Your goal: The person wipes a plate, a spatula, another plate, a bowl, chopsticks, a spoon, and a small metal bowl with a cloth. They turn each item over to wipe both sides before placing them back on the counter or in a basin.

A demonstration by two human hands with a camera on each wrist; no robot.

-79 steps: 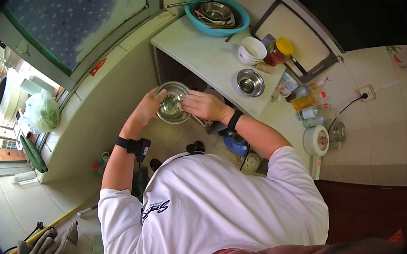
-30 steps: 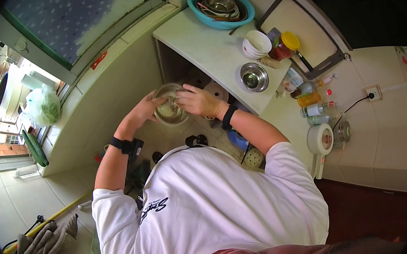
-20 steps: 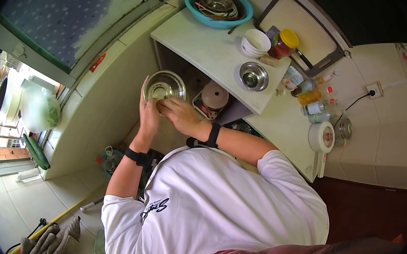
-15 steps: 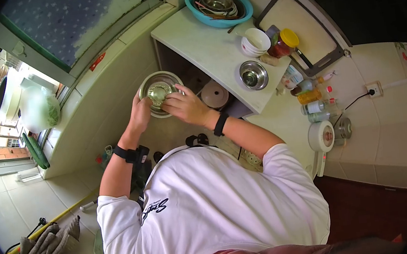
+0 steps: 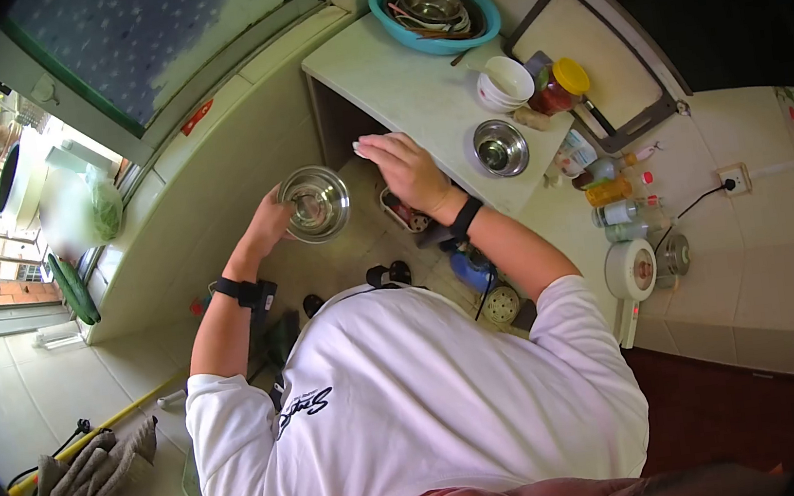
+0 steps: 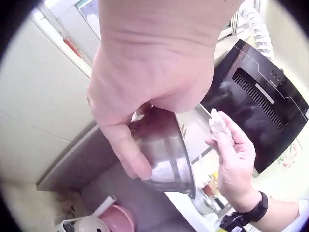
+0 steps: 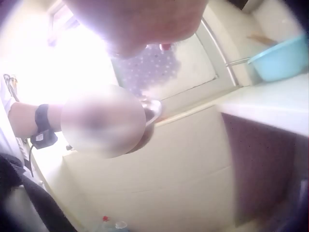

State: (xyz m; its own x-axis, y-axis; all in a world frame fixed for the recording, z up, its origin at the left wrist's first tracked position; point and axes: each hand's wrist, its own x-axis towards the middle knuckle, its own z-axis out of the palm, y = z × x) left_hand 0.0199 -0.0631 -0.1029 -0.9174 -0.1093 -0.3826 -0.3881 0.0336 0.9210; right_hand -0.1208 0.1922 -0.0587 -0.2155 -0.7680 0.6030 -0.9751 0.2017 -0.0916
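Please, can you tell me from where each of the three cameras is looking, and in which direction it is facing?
Head: worn on the head, facing down at the pale counter; both arms and the white shirt show.
Left wrist: on the left wrist, facing along the left hand gripping the round steel bowl.
Right wrist: on the right wrist, facing the window; the right hand is a blur at the top edge.
All three show the bowl.

Daylight reaches you from the window (image 5: 148,41), and the head view is bright and sharp in the middle. Its fisheye lens bends the counter (image 5: 419,98) and blackens every corner. In the right wrist view, glare beside the window (image 7: 159,67) washes out the upper left, and everything there is soft. Your left hand (image 6: 145,82) fills its view, slightly blurred.
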